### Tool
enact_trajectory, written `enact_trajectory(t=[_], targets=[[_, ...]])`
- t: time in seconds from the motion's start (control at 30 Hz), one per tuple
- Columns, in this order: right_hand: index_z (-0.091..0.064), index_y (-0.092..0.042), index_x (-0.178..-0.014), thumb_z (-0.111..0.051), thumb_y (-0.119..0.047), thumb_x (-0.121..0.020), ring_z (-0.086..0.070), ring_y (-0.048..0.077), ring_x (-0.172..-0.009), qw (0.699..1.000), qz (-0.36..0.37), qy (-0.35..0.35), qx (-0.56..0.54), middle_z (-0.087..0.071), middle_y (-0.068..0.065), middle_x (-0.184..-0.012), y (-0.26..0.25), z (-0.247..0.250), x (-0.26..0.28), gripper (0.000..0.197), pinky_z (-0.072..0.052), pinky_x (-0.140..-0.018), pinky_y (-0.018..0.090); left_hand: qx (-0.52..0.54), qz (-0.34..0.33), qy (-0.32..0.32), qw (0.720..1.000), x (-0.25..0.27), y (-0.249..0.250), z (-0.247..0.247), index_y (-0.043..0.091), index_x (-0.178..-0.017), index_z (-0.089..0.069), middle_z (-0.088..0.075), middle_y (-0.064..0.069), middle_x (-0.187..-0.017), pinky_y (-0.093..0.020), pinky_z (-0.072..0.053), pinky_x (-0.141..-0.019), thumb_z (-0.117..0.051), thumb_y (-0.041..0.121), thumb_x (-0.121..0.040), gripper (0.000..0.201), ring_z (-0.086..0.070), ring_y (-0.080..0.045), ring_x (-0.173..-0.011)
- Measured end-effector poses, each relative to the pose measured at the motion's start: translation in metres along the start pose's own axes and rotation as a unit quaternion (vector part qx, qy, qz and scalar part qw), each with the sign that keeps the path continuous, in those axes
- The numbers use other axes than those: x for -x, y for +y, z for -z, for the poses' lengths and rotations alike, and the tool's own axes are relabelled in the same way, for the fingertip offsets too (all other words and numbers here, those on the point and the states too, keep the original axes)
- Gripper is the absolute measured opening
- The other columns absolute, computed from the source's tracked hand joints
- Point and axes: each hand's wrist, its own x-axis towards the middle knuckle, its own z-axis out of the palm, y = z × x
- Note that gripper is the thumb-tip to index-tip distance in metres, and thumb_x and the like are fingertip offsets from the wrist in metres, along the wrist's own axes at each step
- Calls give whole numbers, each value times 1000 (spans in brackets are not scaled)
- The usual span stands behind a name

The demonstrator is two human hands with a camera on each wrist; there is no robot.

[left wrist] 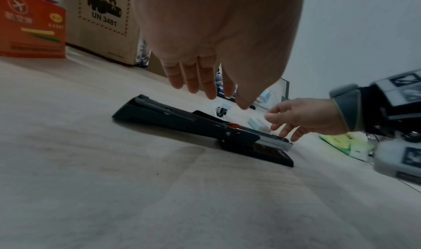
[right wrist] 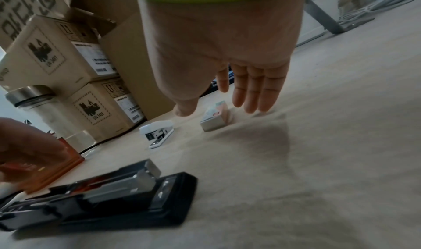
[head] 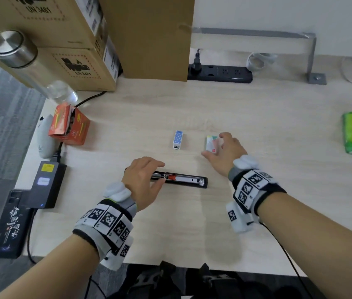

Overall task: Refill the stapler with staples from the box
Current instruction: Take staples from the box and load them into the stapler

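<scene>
Black stapler under open left hand; open right hand over staple box.

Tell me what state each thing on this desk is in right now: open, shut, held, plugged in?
Black stapler: lying flat, opened out, metal staple channel exposed.
Staple box: on the desk, not yet gripped.
Right hand: open, fingers spread over the staple box.
Left hand: open, over the stapler's rear.
Small white stapler: closed, untouched.
Orange carton: flap open.
Power strip: one plug in.

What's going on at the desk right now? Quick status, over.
Left hand open over the black stapler, which lies opened flat. Right hand open, reaching around the staple box, no grip yet. Small blue stapler nearby, not blocking.
</scene>
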Motion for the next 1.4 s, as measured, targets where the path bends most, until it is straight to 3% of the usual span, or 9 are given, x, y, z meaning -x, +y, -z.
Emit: enact_trajectory(t=[0.1, 0.3, 0.37, 0.47, 0.57, 0.7, 1.0, 1.23, 1.4], targets=[[-30, -18, -132, -64, -62, -71, -55, 36, -108, 999, -28, 5, 33, -51, 13, -125, -11, -7, -11, 82, -48, -85, 42, 30, 0, 17, 999, 7, 2, 1, 20, -112, -59, -61, -2, -107, -36, -48, -83, -52, 38, -81, 36, -56, -23, -96], [-49, -13, -117, -54, -33, -82, -55, 31, -97, 999, -14, -13, 35, -53, 12, -116, -8, -8, -7, 41, -49, -79, 38, 171, 116, 12, 978, 17, 3, -1, 26, -110, -58, -63, 3, -98, -9, -47, -63, -66, 15, -82, 30, -59, -3, -75], [-53, -18, -114, -57, -30, -80, -55, 27, -93, 1000, 25, 3, -17, -54, 7, -113, -5, -8, 8, 37, -48, -77, 36, 215, 174, 0, 961, 16, 5, -2, 30, -102, -58, -66, 4, -88, -17, -51, -66, -66, 17, -83, 25, -62, -6, -69], [-57, -20, -112, -62, -22, -76, -56, 21, -91, 989, 131, 16, -61, -54, 3, -108, -3, -20, 41, 36, -43, -76, 29, 309, 237, -13, 921, 17, 14, -5, 20, -97, -58, -69, -9, -83, -38, -57, -65, -66, 18, -83, 16, -65, -24, -67], [-60, -20, -110, -65, -17, -74, -56, 18, -88, 974, 213, -2, -80, -54, 1, -103, -1, -37, 74, 36, -42, -74, 25, 390, 264, -34, 881, 20, 31, -10, 14, -94, -52, -69, -21, -84, -29, -56, -57, -64, 14, -86, 15, -63, -19, -61], [-62, -18, -111, -66, -14, -73, -58, 19, -89, 964, 253, -24, -82, -56, 3, -103, -2, -58, 96, 38, -48, -75, 29, 432, 278, -52, 856, 30, 41, -18, 13, -93, -48, -70, -16, -77, -27, -55, -54, -62, 12, -87, 15, -62, -16, -55], [-62, -15, -112, -67, -16, -75, -55, 18, -94, 958, 276, -22, -79, -57, 3, -104, -5, -75, 110, 37, -44, -74, 26, 432, 312, -11, 846, 41, 32, -28, 12, -79, -55, -63, -12, -69, -30, -57, -56, -71, 12, -80, 15, -61, -22, -59], [-60, -16, -116, -75, -26, -76, -51, 15, -90, 969, 233, -50, -62, -58, 3, -107, 2, -78, 103, 44, -34, -74, 21, 447, 357, 12, 820, 40, 21, -29, 7, -68, -68, -65, -3, -55, -24, -57, -60, -69, 14, -82, 16, -60, -12, -51], [-60, -19, -113, -72, -29, -79, -50, 16, -97, 973, 218, -61, -44, -57, 0, -108, 7, -79, 102, 38, -31, -78, 21, 422, 348, 8, 837, 47, 8, -23, 8, -70, -64, -64, -7, -58, -26, -55, -57, -70, 16, -81, 16, -57, -17, -53]])
